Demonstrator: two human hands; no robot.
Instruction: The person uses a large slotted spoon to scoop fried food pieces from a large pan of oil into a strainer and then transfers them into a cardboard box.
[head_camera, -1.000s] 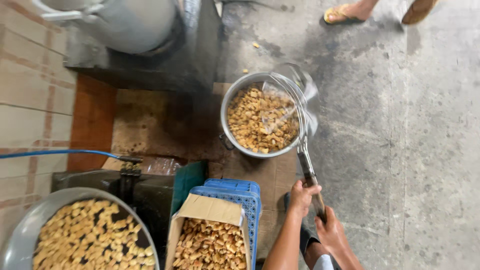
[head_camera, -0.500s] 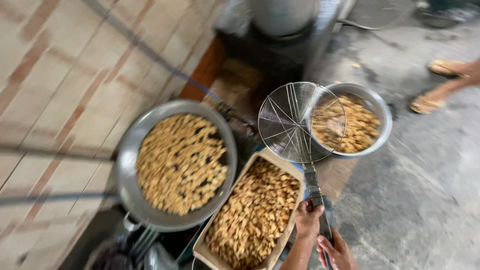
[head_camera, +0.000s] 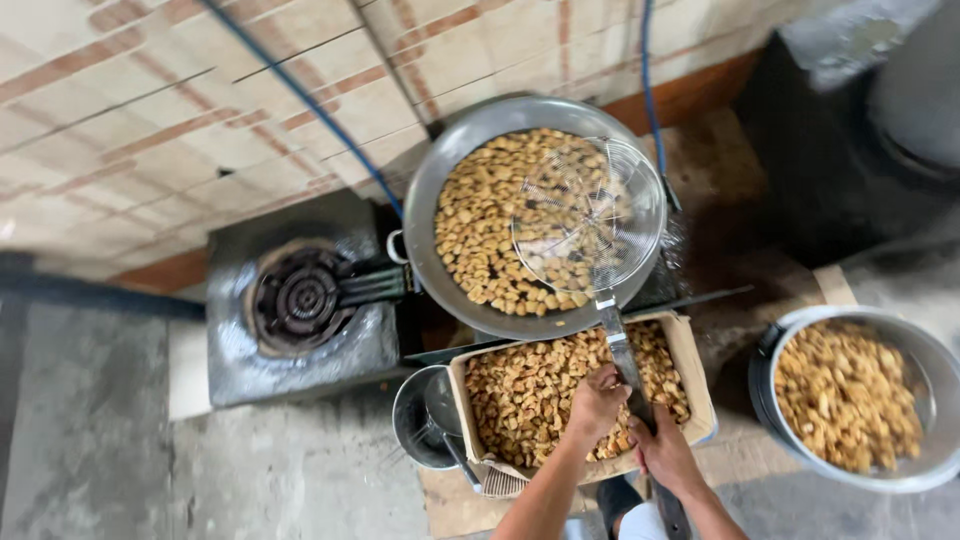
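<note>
Both hands, left hand (head_camera: 597, 402) and right hand (head_camera: 662, 452), grip a wire skimmer (head_camera: 588, 216) over the wok (head_camera: 440, 190).

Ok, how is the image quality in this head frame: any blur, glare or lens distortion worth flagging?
Head view: even daylight with soft shadows; the wire skimmer over the wok looks slightly smeared; wide-lens bending curves the tiled wall lines; the dark upper right corner loses detail; faint sheen on the metal bowl rim; both hands on the handle are fairly sharp.

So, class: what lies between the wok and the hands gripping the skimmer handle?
In the head view, a cardboard box of fried pieces lies between the wok and the hands; the skimmer handle crosses above it.
</note>
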